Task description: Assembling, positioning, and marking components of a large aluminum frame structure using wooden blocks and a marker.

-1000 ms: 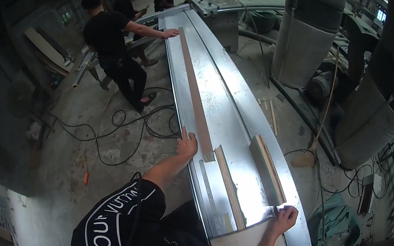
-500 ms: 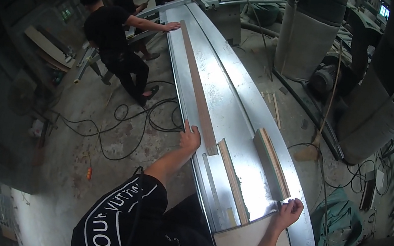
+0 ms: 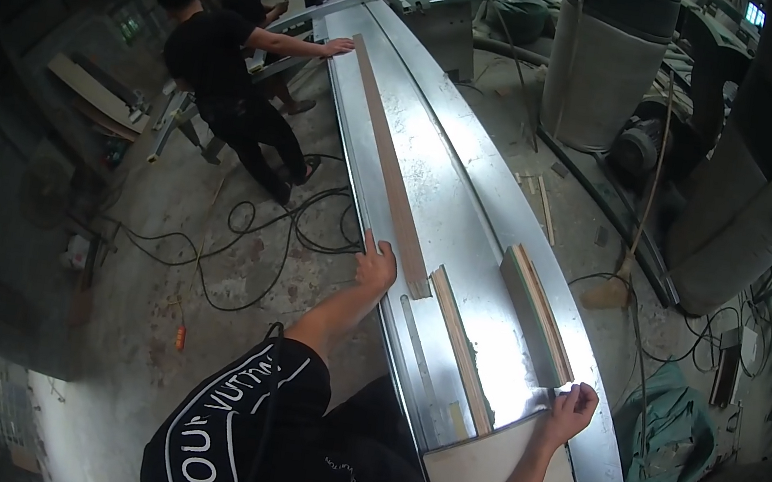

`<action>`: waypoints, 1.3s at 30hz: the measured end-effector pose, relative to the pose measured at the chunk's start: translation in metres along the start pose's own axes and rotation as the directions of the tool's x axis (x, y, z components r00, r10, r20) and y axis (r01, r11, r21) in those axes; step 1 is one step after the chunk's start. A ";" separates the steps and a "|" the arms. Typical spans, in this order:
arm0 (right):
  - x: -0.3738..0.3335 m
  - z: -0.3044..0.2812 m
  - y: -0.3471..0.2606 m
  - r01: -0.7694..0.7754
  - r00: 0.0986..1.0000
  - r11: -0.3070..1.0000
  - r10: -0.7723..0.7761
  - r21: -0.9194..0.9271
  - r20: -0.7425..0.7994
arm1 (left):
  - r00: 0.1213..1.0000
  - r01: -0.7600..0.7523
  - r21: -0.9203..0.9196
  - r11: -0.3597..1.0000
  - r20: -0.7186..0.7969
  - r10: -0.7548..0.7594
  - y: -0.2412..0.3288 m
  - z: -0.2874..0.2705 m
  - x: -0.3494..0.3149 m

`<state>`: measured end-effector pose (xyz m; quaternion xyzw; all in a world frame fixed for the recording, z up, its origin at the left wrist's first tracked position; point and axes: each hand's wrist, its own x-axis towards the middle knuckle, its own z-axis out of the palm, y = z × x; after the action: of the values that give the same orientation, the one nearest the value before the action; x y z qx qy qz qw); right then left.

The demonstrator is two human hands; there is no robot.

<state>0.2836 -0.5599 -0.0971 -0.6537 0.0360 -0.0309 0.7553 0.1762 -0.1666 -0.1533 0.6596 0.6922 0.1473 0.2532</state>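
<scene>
Board (image 3: 471,480): pale, flat and smooth-faced with a thin dark far edge; it lies at the bottom of the frame, right of centre, and runs out past the lower border.
Table (image 3: 426,202): long, silvery metal, glaring brightly near the middle; it stretches from the lower right of the frame to the top centre.
Brown strip (image 3: 389,168): long, straight and narrow, lying lengthwise on the table from the upper centre to mid-frame.
Narrow strip (image 3: 462,348): pale wood with layered lines, right of centre, its near end at the board's far edge.
Block (image 3: 533,316): layered wood with a grey-green side, farther right on the table.
Your left hand (image 3: 375,264): rests at the table's left edge, index finger and thumb apart; the other fingers are partly hidden, so you cannot tell whether they grip that edge.
Your right hand (image 3: 572,410): over the board's far right corner, just beside the block's near end, fingers bent in toward the thumb; whether they pinch anything, you cannot tell.
Count: you have two hands, one board, one table, one brown strip, one narrow strip and one block.
Others: three people (image 3: 218,69) at upper left; the nearest lays one hand (image 3: 339,47) on the table.
</scene>
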 end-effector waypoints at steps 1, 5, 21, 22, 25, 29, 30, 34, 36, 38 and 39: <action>0.000 0.000 -0.001 -0.006 1.000 1.000 0.006 0.002 0.005 | 1.000 0.001 -0.001 1.000 0.000 -0.001 -0.001 0.001 0.001; 0.000 0.001 -0.003 -0.035 0.999 0.999 0.035 0.019 0.024 | 1.000 0.006 -0.005 1.000 0.002 -0.006 -0.001 0.001 0.002; 0.000 0.001 -0.003 -0.015 1.000 0.999 0.016 -0.029 0.022 | 0.998 0.041 -0.014 0.999 0.040 -0.041 0.005 -0.007 -0.004; 0.001 0.002 -0.003 -0.016 1.000 1.000 0.017 -0.019 0.026 | 0.999 0.031 -0.017 0.999 0.039 -0.030 0.006 -0.008 -0.004; 0.001 0.000 -0.002 -0.019 0.998 1.000 0.019 0.012 0.058 | 1.000 0.016 -0.005 1.000 0.007 -0.016 0.003 -0.004 -0.003; 0.002 -0.002 0.001 -0.009 0.998 1.000 0.009 -0.011 0.059 | 0.998 0.051 -0.017 0.999 0.040 -0.050 0.013 -0.014 -0.012; 0.002 -0.001 0.001 -0.018 0.998 1.000 0.017 0.000 0.056 | 0.998 0.053 -0.017 0.998 0.038 -0.053 0.012 -0.014 -0.010; 0.001 0.001 -0.001 -0.025 0.998 1.000 0.024 0.015 0.055 | 0.999 0.042 -0.055 0.998 0.018 -0.041 -0.001 -0.002 0.002; 0.001 0.001 -0.001 -0.031 0.998 1.000 0.030 0.006 0.060 | 1.000 0.027 -0.054 0.998 -0.006 -0.027 -0.003 0.001 0.003; 0.001 0.001 0.000 -0.037 0.997 0.999 0.037 -0.005 0.062 | 1.000 0.031 -0.019 0.999 -0.002 -0.031 0.002 -0.002 -0.001; 0.001 0.001 0.000 -0.027 0.998 1.000 0.028 -0.012 0.054 | 0.999 0.033 -0.016 0.999 0.001 -0.033 0.006 -0.005 -0.004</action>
<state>0.2847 -0.5593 -0.0971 -0.6581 0.0247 -0.0027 0.7525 0.1788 -0.1698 -0.1455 0.6461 0.7018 0.1484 0.2608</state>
